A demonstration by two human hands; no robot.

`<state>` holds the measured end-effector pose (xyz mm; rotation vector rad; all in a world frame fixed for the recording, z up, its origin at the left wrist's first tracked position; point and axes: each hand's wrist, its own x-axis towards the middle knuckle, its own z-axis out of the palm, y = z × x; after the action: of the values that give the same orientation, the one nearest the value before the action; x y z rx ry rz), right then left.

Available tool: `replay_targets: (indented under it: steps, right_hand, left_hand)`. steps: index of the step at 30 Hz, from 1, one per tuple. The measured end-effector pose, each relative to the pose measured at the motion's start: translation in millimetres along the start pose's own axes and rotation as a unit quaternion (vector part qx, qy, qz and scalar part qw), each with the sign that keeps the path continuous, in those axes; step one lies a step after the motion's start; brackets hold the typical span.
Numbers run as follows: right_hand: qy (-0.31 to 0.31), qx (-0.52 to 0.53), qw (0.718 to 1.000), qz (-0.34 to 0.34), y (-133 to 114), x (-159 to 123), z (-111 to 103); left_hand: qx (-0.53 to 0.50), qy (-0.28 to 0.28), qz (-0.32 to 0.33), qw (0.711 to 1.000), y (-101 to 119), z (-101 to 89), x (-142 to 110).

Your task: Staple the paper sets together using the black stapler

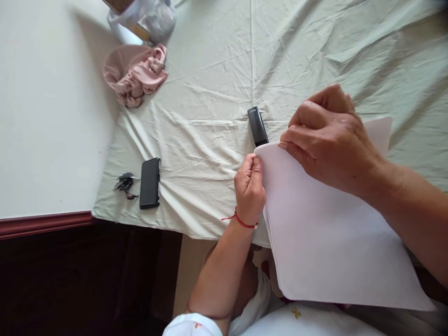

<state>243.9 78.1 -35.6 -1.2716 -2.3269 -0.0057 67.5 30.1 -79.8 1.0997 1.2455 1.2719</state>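
A stack of white paper sheets lies tilted over the edge of a surface covered with a pale green cloth. My left hand, with a red thread on its wrist, is closed and pinches the stack's left edge near the top corner. My right hand rests on top of the sheets with its fingers curled and pressing at the top corner. A black stapler lies on the cloth just beyond that corner, partly hidden by the paper.
A black phone and a bunch of keys lie near the cloth's front left edge. Crumpled pink fabric and a plastic bag sit at the back left. A white wall stands left.
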Motion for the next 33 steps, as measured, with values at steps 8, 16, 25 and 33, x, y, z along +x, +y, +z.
replay_targets:
  steps: [8,16,25,33]
  right_hand:
    - [-0.019,0.01,0.999,0.025,-2,2,1]
    - [-0.04,0.051,0.996,0.067,-5,3,0]
    - [-0.037,0.054,0.995,0.077,-7,5,1]
    - [-0.081,0.071,0.992,0.061,13,-1,8]
  left_hand:
    - [0.054,0.023,0.008,0.998,-7,-1.4,-1]
    - [0.055,0.01,0.006,0.998,-3,2.3,-1]
    - [0.076,-0.006,0.002,0.997,-2,0.5,-1]
    - [0.089,-0.014,-0.008,0.996,-3,-2.0,1]
